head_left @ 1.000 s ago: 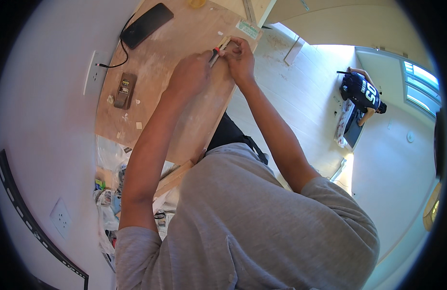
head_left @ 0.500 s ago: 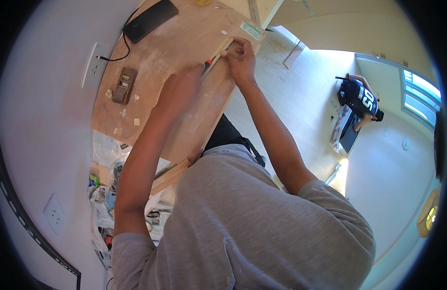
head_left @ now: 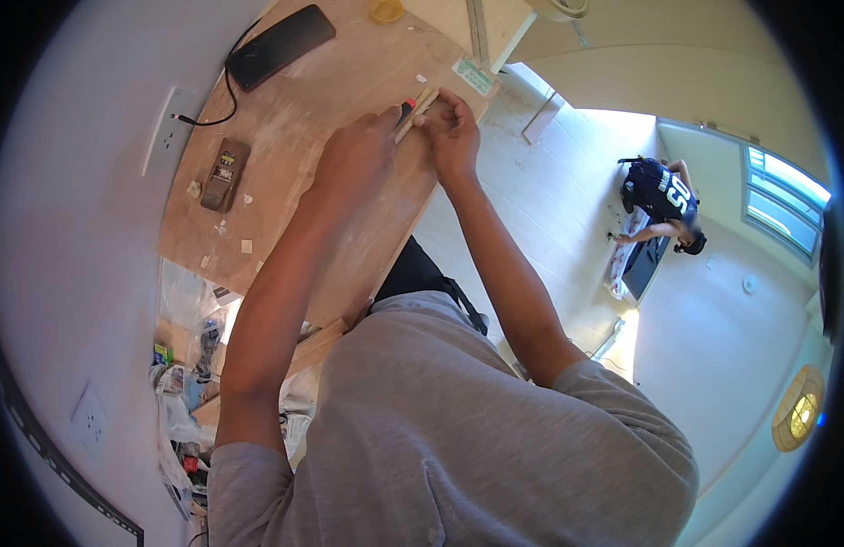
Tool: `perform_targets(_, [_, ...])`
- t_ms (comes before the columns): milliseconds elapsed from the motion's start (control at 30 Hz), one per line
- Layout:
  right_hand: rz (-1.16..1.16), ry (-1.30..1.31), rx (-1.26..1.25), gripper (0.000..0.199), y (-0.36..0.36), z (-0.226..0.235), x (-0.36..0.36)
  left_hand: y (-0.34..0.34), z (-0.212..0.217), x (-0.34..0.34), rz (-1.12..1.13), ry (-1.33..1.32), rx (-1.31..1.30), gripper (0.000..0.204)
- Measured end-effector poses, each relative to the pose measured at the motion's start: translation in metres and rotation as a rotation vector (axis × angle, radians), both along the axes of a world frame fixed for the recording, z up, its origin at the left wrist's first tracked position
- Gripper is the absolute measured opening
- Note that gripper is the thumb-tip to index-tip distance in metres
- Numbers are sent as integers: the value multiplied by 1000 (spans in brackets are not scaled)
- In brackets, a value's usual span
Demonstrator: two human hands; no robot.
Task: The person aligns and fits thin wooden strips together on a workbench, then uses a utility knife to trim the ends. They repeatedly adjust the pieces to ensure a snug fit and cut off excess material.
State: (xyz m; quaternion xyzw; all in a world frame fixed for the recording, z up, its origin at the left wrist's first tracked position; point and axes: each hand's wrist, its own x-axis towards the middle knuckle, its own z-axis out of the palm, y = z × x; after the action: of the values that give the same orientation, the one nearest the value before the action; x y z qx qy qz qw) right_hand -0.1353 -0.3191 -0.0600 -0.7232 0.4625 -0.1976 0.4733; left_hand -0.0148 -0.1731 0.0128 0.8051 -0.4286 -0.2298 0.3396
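Near the far right edge of a wooden board [head_left: 303,137], my left hand [head_left: 360,150] is closed around a small red-and-black hand tool [head_left: 406,110]. Only a bit of the tool shows, so its kind cannot be made out. Beside it lies a thin pale wooden strip [head_left: 425,102], slanting away from me along the board. My right hand [head_left: 453,135] pinches the strip near its far end, thumb and fingertips together. The left hand hides part of the strip's near end.
A wooden hand plane [head_left: 225,175] and a black phone [head_left: 280,47] lie on the board's left side, by a cable [head_left: 228,100]. A yellow round object [head_left: 385,10] sits at the far edge. Bags and clutter [head_left: 180,401] lie lower left. Another person [head_left: 663,191] bends down at the right.
My left hand and the tool have moved forward along the strip, closer to my right hand. The view has shifted slightly. The other person has reached an arm out over the floor.
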Motion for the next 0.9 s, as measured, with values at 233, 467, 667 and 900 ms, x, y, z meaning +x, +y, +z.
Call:
perform_targets(233, [-8, -13, 15, 65, -1, -1, 0, -18, -16, 2, -34, -43, 3, 33])
perform_targets(467, [28, 14, -22, 65, -2, 3, 0, -26, -3, 12, -114, -22, 89, 40])
perform_targets(667, [4, 32, 26, 64, -4, 4, 3, -11, 7, 10, -113, -6, 116, 41])
perform_targets(900, [20, 50, -22, 64, -3, -3, 4, 25, 16, 0, -79, 7, 155, 41])
